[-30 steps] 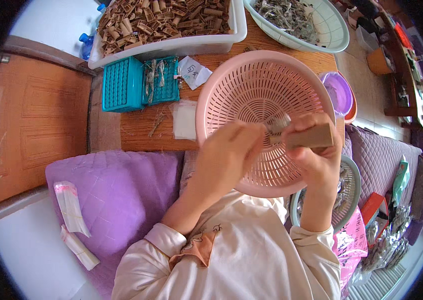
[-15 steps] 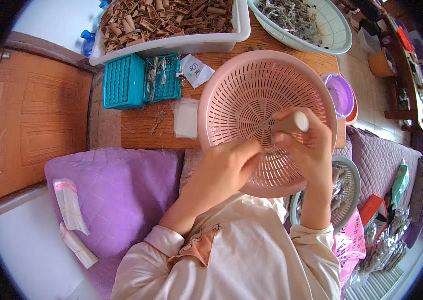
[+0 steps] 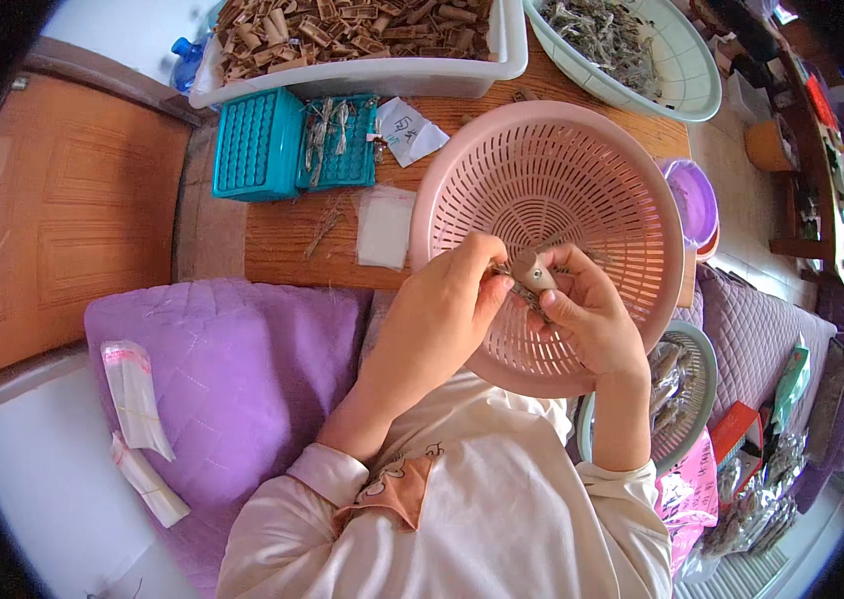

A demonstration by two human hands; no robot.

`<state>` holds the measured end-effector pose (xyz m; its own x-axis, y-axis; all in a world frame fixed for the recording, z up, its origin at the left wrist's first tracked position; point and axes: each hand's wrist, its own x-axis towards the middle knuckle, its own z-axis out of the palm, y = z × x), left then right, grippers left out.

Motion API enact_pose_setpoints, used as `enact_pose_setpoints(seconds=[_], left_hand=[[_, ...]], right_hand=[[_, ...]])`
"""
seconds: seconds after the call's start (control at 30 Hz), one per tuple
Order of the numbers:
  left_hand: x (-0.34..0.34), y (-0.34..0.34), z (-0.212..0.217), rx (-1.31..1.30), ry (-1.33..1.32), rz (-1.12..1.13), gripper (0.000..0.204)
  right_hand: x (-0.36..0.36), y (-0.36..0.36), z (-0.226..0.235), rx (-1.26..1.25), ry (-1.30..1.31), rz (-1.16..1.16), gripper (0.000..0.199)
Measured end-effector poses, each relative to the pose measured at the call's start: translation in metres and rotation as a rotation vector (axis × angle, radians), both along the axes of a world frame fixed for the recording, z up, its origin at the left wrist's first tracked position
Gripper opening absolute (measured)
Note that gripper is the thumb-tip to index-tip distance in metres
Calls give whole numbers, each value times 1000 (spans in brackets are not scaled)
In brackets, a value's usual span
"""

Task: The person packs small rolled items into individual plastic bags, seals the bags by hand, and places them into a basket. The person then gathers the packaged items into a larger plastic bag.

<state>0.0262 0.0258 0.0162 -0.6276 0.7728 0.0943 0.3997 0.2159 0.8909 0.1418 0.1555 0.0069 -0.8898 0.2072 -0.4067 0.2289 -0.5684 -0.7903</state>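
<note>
Since half a second ago the small tan roll (image 3: pixel 534 270) has tipped: then its pale end stood up above the right hand's fingers, now it lies lower, slanting between the two hands, which have drawn closer together. The left hand (image 3: pixel 439 321) is curled, its fingertips pinching thin dry stems at the roll's lower end. The right hand (image 3: pixel 591 321) is closed around the roll from the right, thumb pressed along it. Both work over the pink slotted basket (image 3: pixel 581 160), which tilts against the table (image 3: pixel 287 235) edge and the person's lap.

Left of the basket a flat white packet (image 3: pixel 385 226) lies on the table, and above it a white paper slip (image 3: pixel 407 131) with dark handwriting rests beside a teal plastic grid box (image 3: pixel 292 145) holding bundled stems. Behind them stand a white tub (image 3: pixel 382 75) of brown bark pieces and a pale green basin (image 3: pixel 686 70) of grey dried herbs. On the purple cushion (image 3: pixel 242 369) at the left edge lie two clear packets with pink-edged tops (image 3: pixel 137 399). At lower right sit red, green and pink packages (image 3: pixel 741 439). Between the teal box and the cushion the table edge is bare; the basket fills the room in front of the hands.
</note>
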Motion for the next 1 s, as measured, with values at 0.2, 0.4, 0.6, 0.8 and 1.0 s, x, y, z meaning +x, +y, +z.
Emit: enact_pose_setpoints(seconds=[0.2,0.4,0.6,0.8,1.0], left_hand=[[-37,-24,-39,-30,168,498,14],[-73,-36,-111,-642,280,523,30],[-78,-51,-128,-405,-37,561,29],[-76,-54,-124,-443,113,515,24],[-70,-46,-117,-328,243,657,24]], right_hand=[[15,6,-3,68,46,-314,25],[18,10,-3,77,82,-294,29],[18,9,0,231,49,-249,27],[14,7,-3,207,42,-273,27],[11,6,0,225,16,-310,26]])
